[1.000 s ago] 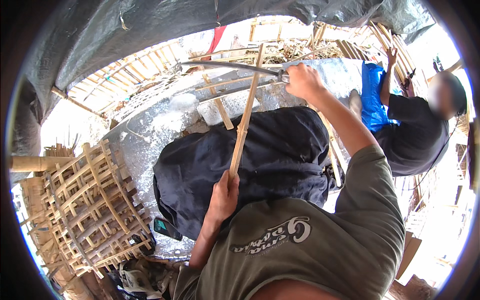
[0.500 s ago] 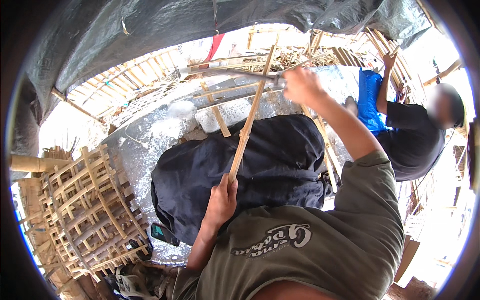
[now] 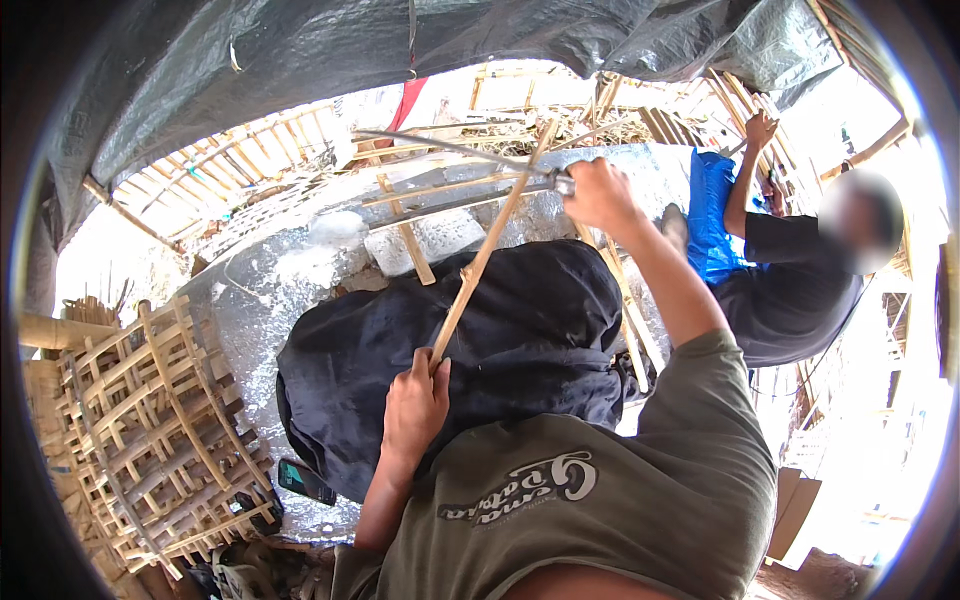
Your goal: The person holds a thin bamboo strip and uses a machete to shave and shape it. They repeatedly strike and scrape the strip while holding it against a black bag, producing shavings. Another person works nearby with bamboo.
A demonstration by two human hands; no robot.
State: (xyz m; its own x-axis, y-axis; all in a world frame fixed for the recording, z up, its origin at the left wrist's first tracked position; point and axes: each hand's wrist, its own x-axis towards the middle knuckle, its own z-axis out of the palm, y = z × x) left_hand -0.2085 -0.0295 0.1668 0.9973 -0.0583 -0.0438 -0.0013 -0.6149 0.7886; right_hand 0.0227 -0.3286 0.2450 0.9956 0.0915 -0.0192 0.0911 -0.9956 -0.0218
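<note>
My left hand (image 3: 415, 405) is closed round the near end of a split bamboo strip (image 3: 480, 265), which slants up and away to the right over a black cloth (image 3: 510, 340) draped across my lap. At the strip's far part, my right hand (image 3: 600, 197) grips the handle of a long-bladed knife (image 3: 440, 145). The thin blade points left and crosses the strip near its far end. Whether the edge touches the bamboo, I cannot tell.
A woven bamboo lattice (image 3: 165, 420) stands at left, near a dark phone (image 3: 305, 482). Beyond the cloth lie a pale block (image 3: 425, 243) and several bamboo strips. A person in black (image 3: 800, 285) sits at right beside blue plastic (image 3: 712, 215). Dark tarpaulin (image 3: 300, 70) hangs overhead.
The view has shifted, moving the scene leftward. My right hand has come slightly nearer with the knife, whose blade now slants more. The bamboo strip leans further right; both grips stay closed.
</note>
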